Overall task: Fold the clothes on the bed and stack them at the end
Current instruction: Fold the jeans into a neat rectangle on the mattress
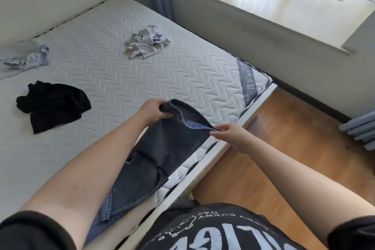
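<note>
Denim jeans (162,148) at lower centre of frame, draped over the bed (121,67) edge. Left hand (152,110) grips the waistband, fingers curled round it; right hand (229,135) pinches the opposite waistband end. Black garment (52,105) centre left, white printed shirt (146,42) upper centre, grey garment (28,59) upper left, all crumpled on mattress.

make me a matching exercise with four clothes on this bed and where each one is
Things:
1. dark blue denim jeans
2. crumpled black garment
3. white printed t-shirt
4. pale grey-blue garment

Places:
A. far left edge of the mattress
B. middle of the mattress, toward the window side
C. held at the waistband by the left hand and right hand
D. left side of the mattress, nearer the person

Pairs: 1-C, 2-D, 3-B, 4-A
</note>
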Motion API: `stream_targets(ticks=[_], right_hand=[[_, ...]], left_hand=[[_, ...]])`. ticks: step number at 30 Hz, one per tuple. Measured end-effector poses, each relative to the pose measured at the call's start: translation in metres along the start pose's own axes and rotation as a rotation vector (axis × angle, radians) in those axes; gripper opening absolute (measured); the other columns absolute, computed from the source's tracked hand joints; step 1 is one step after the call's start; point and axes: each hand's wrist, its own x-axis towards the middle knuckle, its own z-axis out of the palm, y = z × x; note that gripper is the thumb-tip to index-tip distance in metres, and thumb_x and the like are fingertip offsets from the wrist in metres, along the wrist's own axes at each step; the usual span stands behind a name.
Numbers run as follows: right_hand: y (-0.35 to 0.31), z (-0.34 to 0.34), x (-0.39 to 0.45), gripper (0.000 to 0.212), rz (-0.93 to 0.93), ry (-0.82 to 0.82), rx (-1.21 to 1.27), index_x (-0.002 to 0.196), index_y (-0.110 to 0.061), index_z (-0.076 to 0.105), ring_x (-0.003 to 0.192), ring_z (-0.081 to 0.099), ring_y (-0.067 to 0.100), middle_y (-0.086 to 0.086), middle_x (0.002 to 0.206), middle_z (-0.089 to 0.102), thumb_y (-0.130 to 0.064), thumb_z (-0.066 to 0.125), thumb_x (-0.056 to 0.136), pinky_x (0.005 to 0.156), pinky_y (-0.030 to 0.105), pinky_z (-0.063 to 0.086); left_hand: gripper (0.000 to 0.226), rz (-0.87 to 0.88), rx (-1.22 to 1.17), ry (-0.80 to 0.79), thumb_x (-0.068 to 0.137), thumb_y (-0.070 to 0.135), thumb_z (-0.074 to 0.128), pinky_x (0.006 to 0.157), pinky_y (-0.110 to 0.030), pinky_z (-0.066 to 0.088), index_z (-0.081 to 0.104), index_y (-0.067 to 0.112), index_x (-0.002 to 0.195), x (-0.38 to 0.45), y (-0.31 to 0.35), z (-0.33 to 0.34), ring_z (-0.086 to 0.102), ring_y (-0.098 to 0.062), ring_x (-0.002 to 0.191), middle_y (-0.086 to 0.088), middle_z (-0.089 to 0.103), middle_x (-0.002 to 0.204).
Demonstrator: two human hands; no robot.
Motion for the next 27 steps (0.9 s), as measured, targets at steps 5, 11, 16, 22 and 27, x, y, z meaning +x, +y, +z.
stream_targets(ticks=[5,11,16,22,27], right_hand=[[-0.014,0.006,0.018,0.005,-0.087,0.138,-0.197,0.087,-0.026,0.071,0.074,0.069,0.013,-0.003,0.075,0.073,-0.029,0.075,0.085,0.078,0.038,0.055],[-0.047,-0.007,0.046,0.018,-0.052,0.255,-0.403,0.087,-0.015,0.067,0.050,0.059,-0.003,0.004,0.076,0.072,-0.033,0.067,0.091,0.052,0.016,0.046],[-0.053,-0.014,0.060,0.019,-0.041,0.318,-0.347,0.090,-0.005,0.069,0.051,0.061,-0.001,0.010,0.074,0.073,-0.023,0.068,0.091,0.051,0.014,0.047],[-0.057,-0.026,0.078,0.014,0.028,0.267,-0.423,0.085,-0.014,0.069,0.063,0.065,0.007,0.006,0.078,0.075,-0.028,0.069,0.089,0.061,0.023,0.050],[-0.064,-0.052,0.104,0.020,0.102,0.201,-0.520,0.071,-0.019,0.061,0.061,0.055,0.009,-0.007,0.064,0.063,-0.031,0.069,0.084,0.054,0.019,0.039]], left_hand=[[0.010,0.057,0.082,0.100,0.091,0.031,0.068,0.080,-0.035,0.047,0.066,0.023,0.096,0.044,-0.003,-0.013,0.063,-0.025,0.096,-0.004,0.071,0.098],[0.019,0.078,0.111,0.037,0.099,0.029,0.057,0.077,-0.034,0.041,0.056,0.010,0.102,0.101,0.006,-0.023,0.060,-0.034,0.104,-0.018,0.066,0.109],[0.008,0.012,-0.165,0.003,0.089,0.019,0.072,0.065,-0.040,0.061,0.065,0.015,0.088,0.131,0.011,-0.026,0.063,-0.027,0.090,-0.008,0.064,0.093],[0.017,0.012,-0.119,-0.016,0.077,0.014,0.082,0.051,-0.028,0.058,0.066,0.016,0.083,0.165,0.009,-0.030,0.063,-0.019,0.072,0.000,0.064,0.078],[0.013,0.047,0.018,-0.012,0.078,0.016,0.078,0.072,-0.043,0.059,0.067,0.021,0.082,0.199,0.013,-0.021,0.066,-0.027,0.079,0.001,0.064,0.076]])
